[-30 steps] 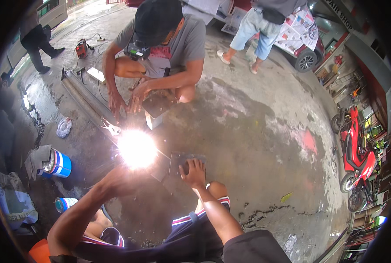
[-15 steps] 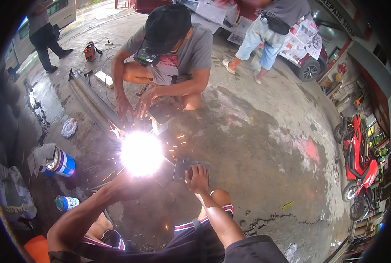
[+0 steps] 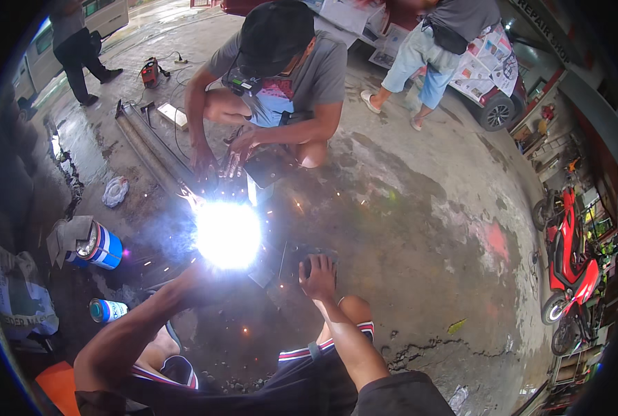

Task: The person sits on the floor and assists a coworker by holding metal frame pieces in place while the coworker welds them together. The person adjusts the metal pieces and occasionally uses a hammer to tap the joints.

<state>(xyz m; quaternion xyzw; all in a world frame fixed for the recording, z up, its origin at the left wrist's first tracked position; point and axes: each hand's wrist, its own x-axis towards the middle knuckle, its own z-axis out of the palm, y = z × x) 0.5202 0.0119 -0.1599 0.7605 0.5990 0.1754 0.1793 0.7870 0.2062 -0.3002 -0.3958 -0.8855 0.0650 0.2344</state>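
A blinding white welding glare [image 3: 228,236] with flying sparks sits in front of me. My left hand [image 3: 210,279] reaches into its lower edge; its fingers and whatever they hold are washed out. To the right, my right hand [image 3: 318,279] is closed over a dark flat piece [image 3: 314,254], its fingers bent over the near side. Across from me squats a co-worker [image 3: 281,83] in a dark cap, with both hands [image 3: 226,156] low beyond the glare. Long metal bars [image 3: 146,142] run from the far left toward the glare. A dark plate [image 3: 274,170] lies by the co-worker's knee.
Paint cans [image 3: 104,246] and a smaller can [image 3: 107,310] stand at the left, beside a white sack [image 3: 25,295]. A red machine [image 3: 151,73] with cables is farther back. Another person [image 3: 427,62] stands by a paper-covered car [image 3: 499,111]. A red motorcycle [image 3: 570,256] is at the right.
The view has shifted slightly, so the surroundings sit a little to the right. The glare goes on, with bluish smoke at its left now. Both my hands keep their places.
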